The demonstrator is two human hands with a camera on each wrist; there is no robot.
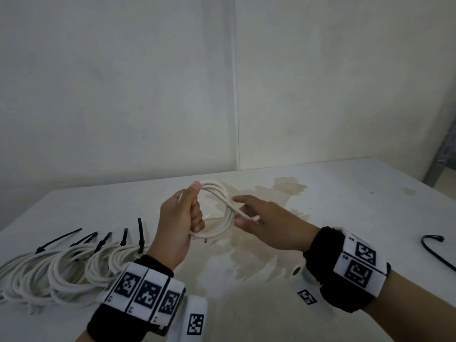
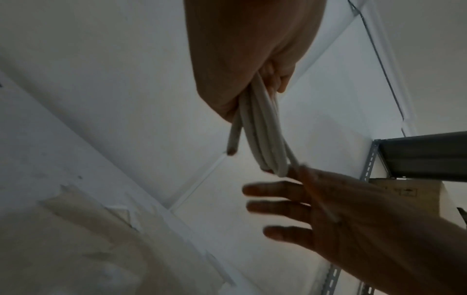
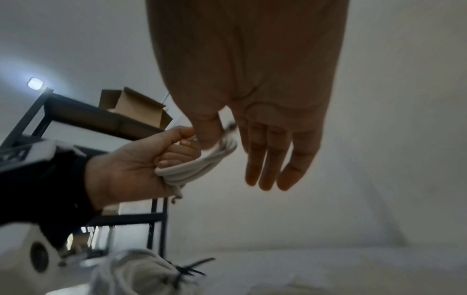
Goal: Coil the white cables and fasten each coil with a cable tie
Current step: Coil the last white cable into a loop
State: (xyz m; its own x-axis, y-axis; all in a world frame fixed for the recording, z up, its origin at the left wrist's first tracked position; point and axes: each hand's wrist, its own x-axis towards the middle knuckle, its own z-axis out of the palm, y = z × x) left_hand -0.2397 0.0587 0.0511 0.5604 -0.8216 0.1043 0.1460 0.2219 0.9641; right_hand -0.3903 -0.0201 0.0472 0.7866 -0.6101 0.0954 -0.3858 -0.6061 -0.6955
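Observation:
My left hand is fisted round one side of a small white cable coil, held just above the stained table. In the right wrist view the curled left fingers wrap the bundled loops. My right hand is at the coil's right side with its fingers straight. The cable's free strand runs between its thumb and index finger and, in the left wrist view, across the hand. A short cut end sticks out below the left fist.
Several finished coils, each bound with a black cable tie, lie in a row at the table's left front. One loose black tie lies at the right. A metal rack with a cardboard box stands behind.

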